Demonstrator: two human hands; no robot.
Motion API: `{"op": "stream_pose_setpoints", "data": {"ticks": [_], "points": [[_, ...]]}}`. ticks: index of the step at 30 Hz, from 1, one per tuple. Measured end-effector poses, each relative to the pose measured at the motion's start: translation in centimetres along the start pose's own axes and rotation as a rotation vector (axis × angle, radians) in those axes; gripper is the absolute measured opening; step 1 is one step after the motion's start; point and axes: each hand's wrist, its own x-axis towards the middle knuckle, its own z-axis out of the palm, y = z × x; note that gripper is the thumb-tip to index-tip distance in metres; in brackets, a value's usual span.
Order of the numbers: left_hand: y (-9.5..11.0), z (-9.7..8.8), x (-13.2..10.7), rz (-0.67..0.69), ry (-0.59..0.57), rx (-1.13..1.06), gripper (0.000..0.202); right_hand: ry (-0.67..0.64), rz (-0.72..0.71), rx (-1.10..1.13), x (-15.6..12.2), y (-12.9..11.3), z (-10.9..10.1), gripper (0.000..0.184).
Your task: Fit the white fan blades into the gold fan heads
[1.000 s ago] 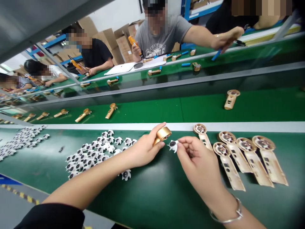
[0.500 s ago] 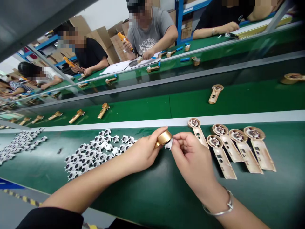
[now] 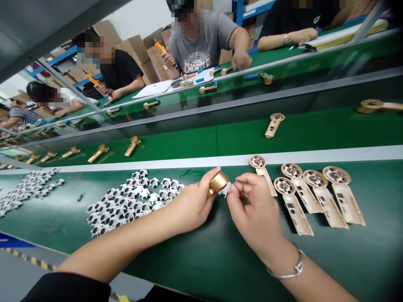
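Note:
My left hand [image 3: 192,203] is wrapped round a gold handheld-fan housing [image 3: 218,183], its round end showing beyond the fingers and its handle hidden by the palm. A white fan blade [image 3: 224,189] sits at the open side of that round end. My right hand [image 3: 255,209] is closed, with thumb and forefinger at the blade's edge; the other fingers are curled. To the left on the green worktop lie many white fan blades [image 3: 118,207] with dark centres. To the right, several gold housings [image 3: 315,179] lie with their inner sides up.
Beyond a pale rail [image 3: 189,162] runs a green belt [image 3: 189,144] carrying spaced gold housings [image 3: 132,146]. A small dark part [image 3: 81,197] lies between two blade groups. Across the line, co-workers sit at another belt, one with an orange electric screwdriver [image 3: 162,50].
Housings on the near belt have shifted left; parts on the far belt have shifted right. A co-worker's hand has reached out to the right. My hands have barely moved.

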Motion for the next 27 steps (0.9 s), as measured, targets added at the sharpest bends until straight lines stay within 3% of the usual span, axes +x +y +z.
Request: {"op": "stream_pose_setpoints", "data": {"ticks": [2,4,11,18,23,27], "points": [[0.5,-0.1,-0.2,-0.039,-0.005,-0.034,0.062,0.084,-0.154,-0.148,-0.2,0.2,0.2,0.016],[1.0,-0.1,-0.4,-0.081,-0.007,-0.086,0.061,0.116,-0.202,-0.202,-0.3,0.1,0.3,0.013],[1.6,-0.2,-1.0,-0.059,-0.011,-0.382,0.051,0.019,-0.055,-0.009,-0.3,-1.4,-0.6,0.012],[1.6,0.2,-1.6,-0.036,0.015,-0.176,0.063,-0.017,0.037,-0.032,-0.3,-1.8,-0.9,0.010],[1.7,1.0,-1.7,-0.065,0.015,-0.034,0.065,0.068,-0.158,-0.217,-0.5,-1.2,-0.6,0.016],[2.3,0.6,-1.5,-0.120,-0.054,-0.177,0.063,0.060,-0.341,-0.402,-0.7,-0.9,-0.7,0.007]]}}
